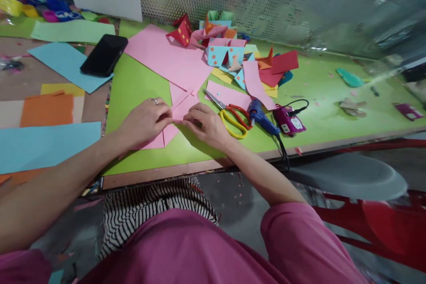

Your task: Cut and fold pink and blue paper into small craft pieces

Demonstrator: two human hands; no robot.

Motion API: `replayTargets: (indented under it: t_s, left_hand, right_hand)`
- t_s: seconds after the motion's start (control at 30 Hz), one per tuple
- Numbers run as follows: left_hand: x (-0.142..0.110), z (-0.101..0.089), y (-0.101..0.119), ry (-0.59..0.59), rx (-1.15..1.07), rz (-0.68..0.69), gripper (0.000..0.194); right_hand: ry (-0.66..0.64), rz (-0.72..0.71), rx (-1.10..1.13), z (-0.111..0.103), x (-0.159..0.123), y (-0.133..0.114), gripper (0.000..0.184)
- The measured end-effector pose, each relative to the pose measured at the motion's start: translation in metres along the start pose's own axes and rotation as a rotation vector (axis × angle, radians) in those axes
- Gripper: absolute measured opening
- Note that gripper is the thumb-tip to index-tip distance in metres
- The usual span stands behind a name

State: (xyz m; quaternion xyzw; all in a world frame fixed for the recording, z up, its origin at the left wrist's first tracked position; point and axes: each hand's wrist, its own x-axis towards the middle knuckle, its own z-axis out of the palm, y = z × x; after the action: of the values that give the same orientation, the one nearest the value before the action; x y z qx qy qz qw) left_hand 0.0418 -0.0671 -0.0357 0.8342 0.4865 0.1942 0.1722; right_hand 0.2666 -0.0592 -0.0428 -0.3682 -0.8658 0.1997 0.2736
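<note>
A folded sheet of pink paper (171,135) lies on the green tabletop in front of me, with crossing creases and pointed flaps. My left hand (146,117) pinches its edge between thumb and fingers. Close beside it, my right hand (208,126) pinches the same edge, the fingertips of both hands nearly meeting. Scissors (233,117) with red and yellow handles rest just right of my right hand. Beyond them lies a blue glue gun (262,117) with a black cord. A larger pink sheet (166,55) spreads out behind the folded paper, partly under it.
A black phone (104,55) lies on blue paper (68,64) at the left. Folded colourful paper pieces (228,53) are heaped at the back. A purple box (289,120) with a cable sits right of the glue gun. A grey stool (349,175) stands by the table's front edge.
</note>
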Motion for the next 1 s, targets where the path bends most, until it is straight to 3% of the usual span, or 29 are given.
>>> replayTargets:
  t_s: [0.23, 0.5, 0.77, 1.0]
  left_hand:
    - [-0.001, -0.009, -0.004, -0.055, 0.007, 0.021, 0.023]
    - [-0.002, -0.015, 0.001, -0.109, 0.027, -0.056, 0.029]
    - [-0.004, -0.011, -0.003, -0.123, 0.143, 0.041, 0.031]
    - [-0.010, -0.008, -0.007, -0.121, 0.356, 0.298, 0.040]
  right_hand:
    - [0.000, 0.085, -0.081, 0.006, 0.003, -0.004, 0.019]
    - [-0.038, 0.148, -0.190, 0.008, 0.006, -0.011, 0.017]
    - [-0.054, 0.176, -0.244, 0.012, 0.006, -0.012, 0.016]
    - [-0.046, 0.159, -0.235, 0.014, 0.005, -0.010, 0.016]
